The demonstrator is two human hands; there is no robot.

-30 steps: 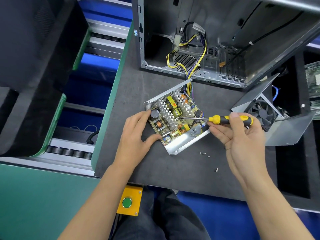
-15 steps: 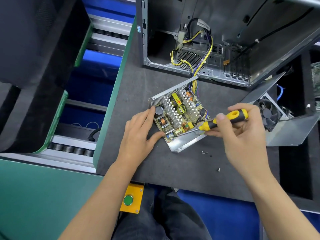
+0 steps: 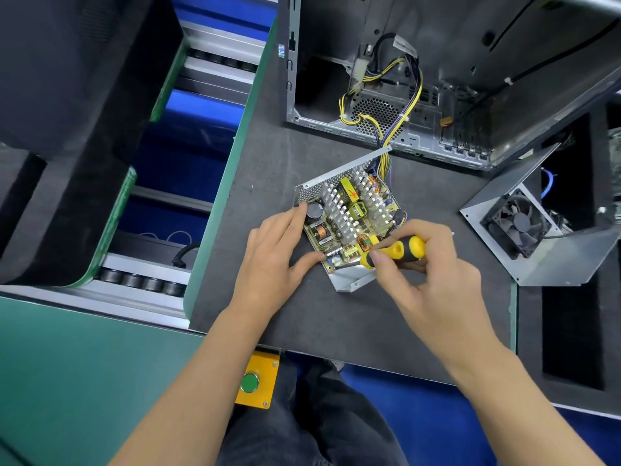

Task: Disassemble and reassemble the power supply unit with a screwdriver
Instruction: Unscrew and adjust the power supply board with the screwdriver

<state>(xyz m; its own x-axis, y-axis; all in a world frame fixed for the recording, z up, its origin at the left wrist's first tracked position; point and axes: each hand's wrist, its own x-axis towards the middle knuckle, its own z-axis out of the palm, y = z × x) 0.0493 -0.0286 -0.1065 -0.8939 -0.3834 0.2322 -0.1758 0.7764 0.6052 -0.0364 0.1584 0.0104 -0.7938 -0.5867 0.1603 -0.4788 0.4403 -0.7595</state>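
The opened power supply unit [image 3: 349, 216] lies on the dark mat, its circuit board with heat sinks and coils exposed. My left hand [image 3: 272, 257] rests on its near left corner, fingers on the perforated wall and thumb at the board's edge. My right hand [image 3: 426, 274] grips the yellow and black screwdriver [image 3: 396, 252], whose shaft points left and down into the board's near corner. The tip is hidden among the parts. The unit's removed cover with its fan [image 3: 517, 227] lies to the right.
An open computer case [image 3: 437, 79] stands behind the unit, joined to it by yellow and black cables [image 3: 386, 136]. A conveyor with rollers [image 3: 141, 280] runs at the left. A yellow box with a green button [image 3: 255, 381] sits at the table's front edge.
My right hand swung the screwdriver from lying level over the board's right side to pointing down at its near corner and moved left. My left hand stayed in place.
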